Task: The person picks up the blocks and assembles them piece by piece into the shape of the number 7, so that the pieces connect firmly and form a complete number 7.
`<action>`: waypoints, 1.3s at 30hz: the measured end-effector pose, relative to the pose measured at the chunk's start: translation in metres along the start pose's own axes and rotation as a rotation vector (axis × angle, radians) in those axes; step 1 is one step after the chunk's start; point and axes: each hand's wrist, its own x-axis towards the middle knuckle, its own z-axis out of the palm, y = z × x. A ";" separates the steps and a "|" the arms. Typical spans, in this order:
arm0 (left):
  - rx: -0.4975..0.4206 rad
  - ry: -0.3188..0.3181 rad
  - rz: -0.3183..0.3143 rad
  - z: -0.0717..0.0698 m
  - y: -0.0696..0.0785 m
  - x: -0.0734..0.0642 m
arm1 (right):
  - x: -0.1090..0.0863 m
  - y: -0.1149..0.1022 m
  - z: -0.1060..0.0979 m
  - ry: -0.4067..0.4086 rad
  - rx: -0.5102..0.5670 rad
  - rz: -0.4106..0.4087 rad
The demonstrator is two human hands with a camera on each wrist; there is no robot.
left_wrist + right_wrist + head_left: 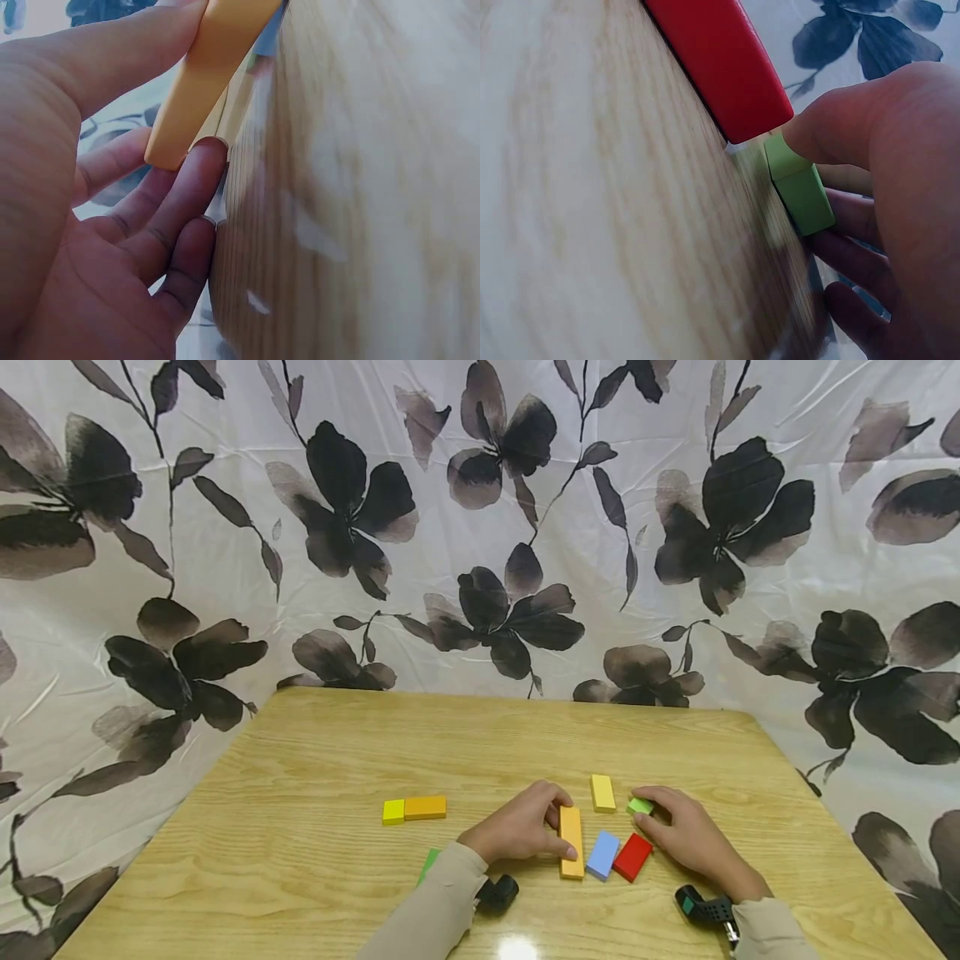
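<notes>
In the head view my left hand (519,827) holds a long light-orange block (572,845) between thumb and fingers. The left wrist view shows the thumb on one side of this orange block (214,75), tilted there close over the wood. To the right, my right hand (688,833) pinches a small light-green block (641,806); the right wrist view has that green block (804,196) low at the table surface. Between the hands lie a blue block (603,855) and a red block (633,857), side by side. Beyond them rests a pale yellow block (602,793).
Left of the hands, a bright yellow block (393,812) stands end to end with a darker orange block (425,807). My left sleeve (435,902) partly hides a green block (427,863). A floral cloth (525,527) hangs behind the wooden table (300,860).
</notes>
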 end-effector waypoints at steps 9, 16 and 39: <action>-0.054 0.016 0.018 0.001 0.000 -0.001 | 0.000 0.001 0.000 -0.001 -0.007 -0.003; -0.103 0.032 0.041 0.001 0.002 -0.001 | 0.001 0.002 0.000 0.003 -0.013 -0.006; -0.220 0.048 0.007 -0.003 0.004 -0.003 | 0.002 0.003 0.000 0.007 -0.024 -0.004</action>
